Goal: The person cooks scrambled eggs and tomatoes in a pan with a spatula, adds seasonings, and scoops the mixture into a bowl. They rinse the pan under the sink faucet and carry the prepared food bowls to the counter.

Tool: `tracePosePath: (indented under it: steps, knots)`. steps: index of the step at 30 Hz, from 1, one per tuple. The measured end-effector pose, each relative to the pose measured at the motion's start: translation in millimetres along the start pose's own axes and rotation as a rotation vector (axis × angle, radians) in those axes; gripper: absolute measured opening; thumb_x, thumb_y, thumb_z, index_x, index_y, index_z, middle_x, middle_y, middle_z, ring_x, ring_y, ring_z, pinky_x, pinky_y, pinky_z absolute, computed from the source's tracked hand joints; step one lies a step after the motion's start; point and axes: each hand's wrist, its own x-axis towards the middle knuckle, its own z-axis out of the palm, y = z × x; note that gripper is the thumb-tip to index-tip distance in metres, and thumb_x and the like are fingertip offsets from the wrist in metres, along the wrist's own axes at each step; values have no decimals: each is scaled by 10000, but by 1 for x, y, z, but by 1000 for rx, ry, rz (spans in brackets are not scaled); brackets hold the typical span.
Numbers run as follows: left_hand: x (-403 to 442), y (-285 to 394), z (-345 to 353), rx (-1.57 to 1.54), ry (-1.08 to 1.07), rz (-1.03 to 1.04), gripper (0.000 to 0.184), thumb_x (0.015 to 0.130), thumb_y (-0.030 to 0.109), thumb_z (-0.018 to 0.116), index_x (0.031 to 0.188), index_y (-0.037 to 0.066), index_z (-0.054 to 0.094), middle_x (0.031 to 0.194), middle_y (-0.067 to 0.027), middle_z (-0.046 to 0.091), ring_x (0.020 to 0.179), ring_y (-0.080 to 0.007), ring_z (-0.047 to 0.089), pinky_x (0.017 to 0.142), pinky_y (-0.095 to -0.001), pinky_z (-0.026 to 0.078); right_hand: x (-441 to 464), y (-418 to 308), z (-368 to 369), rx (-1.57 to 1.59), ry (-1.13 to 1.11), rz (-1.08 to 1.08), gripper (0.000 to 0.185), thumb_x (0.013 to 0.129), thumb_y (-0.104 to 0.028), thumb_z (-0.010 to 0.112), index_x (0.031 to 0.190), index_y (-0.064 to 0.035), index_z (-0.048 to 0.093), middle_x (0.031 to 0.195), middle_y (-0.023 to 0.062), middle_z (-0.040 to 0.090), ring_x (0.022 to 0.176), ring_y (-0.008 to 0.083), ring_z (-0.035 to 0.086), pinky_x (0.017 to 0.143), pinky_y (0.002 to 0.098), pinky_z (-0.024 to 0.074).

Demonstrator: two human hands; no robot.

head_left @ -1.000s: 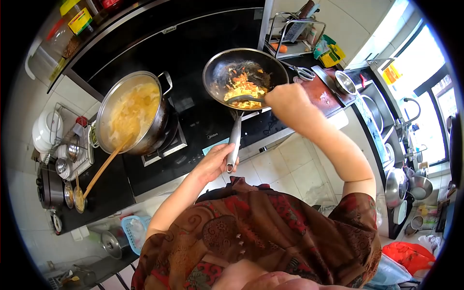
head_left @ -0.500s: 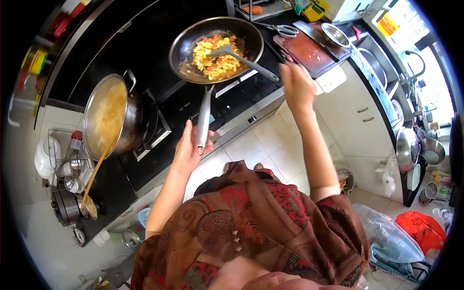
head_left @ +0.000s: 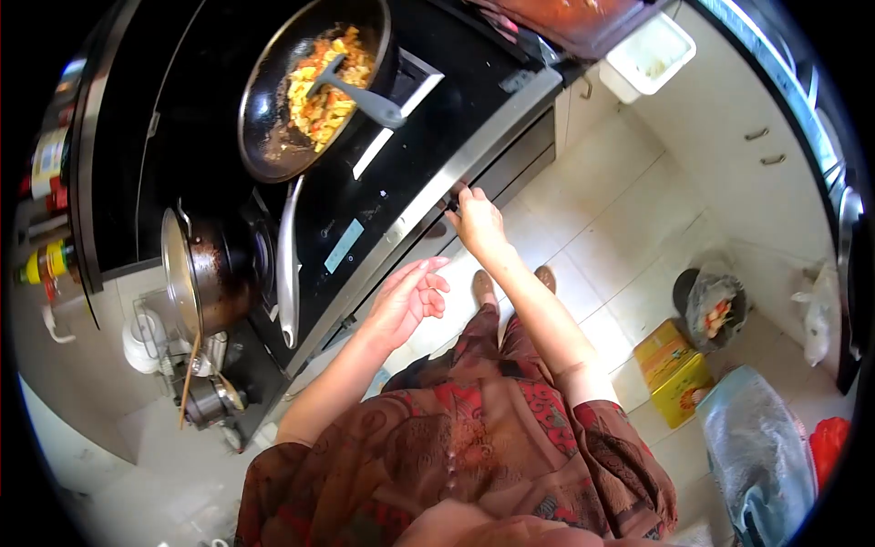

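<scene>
Head view: both hands are off the pan (head_left: 266, 102)!
The left hand (head_left: 406, 303) has left the handle (head_left: 287, 264), loosely open and bare, mid-frame; the right hand (head_left: 479, 221) is now down at the stove front (head_left: 497, 137), its grip impossible to make out, so stirring looks paused. The pan sits upper left, spatula (head_left: 365, 100) in the yellow-and-red food (head_left: 314, 116). A pot (head_left: 223, 278) stands left on the black hob (head_left: 474, 82); tiled floor (head_left: 629, 228), yellow box (head_left: 673, 374) and lined bin (head_left: 684, 294) fill the right.

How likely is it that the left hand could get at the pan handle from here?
Quite likely, yes: the left hand looks empty and near the pan handle, with nothing visible standing between them.
</scene>
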Motion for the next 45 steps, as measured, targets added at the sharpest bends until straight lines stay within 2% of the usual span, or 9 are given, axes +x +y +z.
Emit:
tracePosePath:
  steps: [2,4,5,8,10,12,18,20,45]
  knots:
    - [6,-7,11,51,44,-50,367,986,279,456,1218,1,517,852,-91,613,658,-151,606,604,-285,504,-2,5,6,18,115,-71,404,725,-154,743,1025,27,541,967,186,586,884,339,626,738,413,537]
    - [10,-14,16,35,15,-73,359,989,260,451,1227,-3,508,854,-94,610,660,-155,602,601,-284,499,-1,7,11,66,107,-14,407,727,-175,743,1042,-13,543,937,167,578,874,348,616,729,430,521]
    - [13,-18,17,50,17,-79,351,992,247,441,1234,-1,501,862,-95,609,658,-158,599,604,-283,494,-1,9,16,50,169,-51,458,729,-186,741,1091,13,544,928,166,590,862,327,627,726,413,531]
    - [21,-28,18,80,69,-107,349,994,245,434,1237,2,497,867,-95,609,660,-158,596,609,-283,492,4,11,21,2,126,-30,509,733,-193,738,1130,51,531,903,158,603,839,307,641,721,387,542]
    - [27,-32,22,93,69,-112,349,992,250,438,1232,5,501,872,-96,609,666,-159,595,610,-285,492,6,9,18,0,128,-33,448,739,-197,735,1053,56,541,871,159,610,817,296,651,713,366,550]
    - [33,-36,27,91,76,-109,350,987,263,448,1218,6,507,876,-99,610,674,-161,594,614,-290,493,7,9,15,5,89,-45,228,712,-12,636,918,43,557,854,156,616,806,265,661,669,324,568]
    - [45,-37,34,118,125,-95,339,984,268,452,1166,-10,518,865,-94,599,675,-172,595,601,-303,495,7,16,16,94,117,-83,183,735,0,603,903,52,552,846,172,614,792,268,663,663,336,568]
    - [47,-40,35,121,146,-102,327,985,269,453,1143,-9,524,865,-98,601,675,-176,597,602,-304,497,8,18,17,118,52,-55,351,777,-202,711,954,37,525,888,182,610,823,313,653,703,377,552]
    - [60,-39,33,59,130,-148,314,988,270,446,1123,-7,509,859,-102,617,666,-179,608,615,-313,511,11,21,15,221,33,-45,387,836,-252,661,976,76,509,848,214,613,772,333,668,655,371,565]
